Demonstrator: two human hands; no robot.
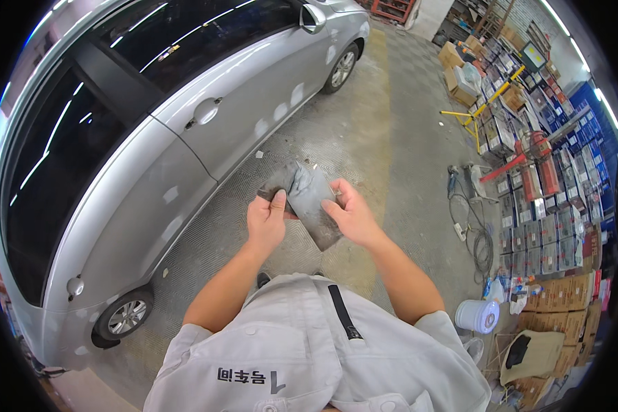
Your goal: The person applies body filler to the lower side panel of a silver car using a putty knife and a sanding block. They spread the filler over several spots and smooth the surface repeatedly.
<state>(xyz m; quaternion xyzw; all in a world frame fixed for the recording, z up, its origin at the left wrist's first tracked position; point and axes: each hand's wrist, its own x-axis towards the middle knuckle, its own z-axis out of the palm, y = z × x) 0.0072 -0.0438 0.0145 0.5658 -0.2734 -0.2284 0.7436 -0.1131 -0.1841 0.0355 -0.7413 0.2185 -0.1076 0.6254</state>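
Note:
My left hand (264,223) is closed round a dark, smeared putty scraper (276,180), thumb on top. My right hand (357,218) grips a flat putty board (328,237) by its right edge, thumb on its face. Thick grey putty (310,189) covers much of the board, and the scraper's edge meets it at the upper left. Both tools are at chest height in front of me. On my left stands a silver car (244,103), its doors and lower side marked with several pale grey patches.
Stacked boxes (549,233) line the right side. Before them stand a yellow work-light stand (484,108), a red fan (532,147) and a white bucket (475,316). A coiled dark cable (484,254) lies on the concrete floor (419,137).

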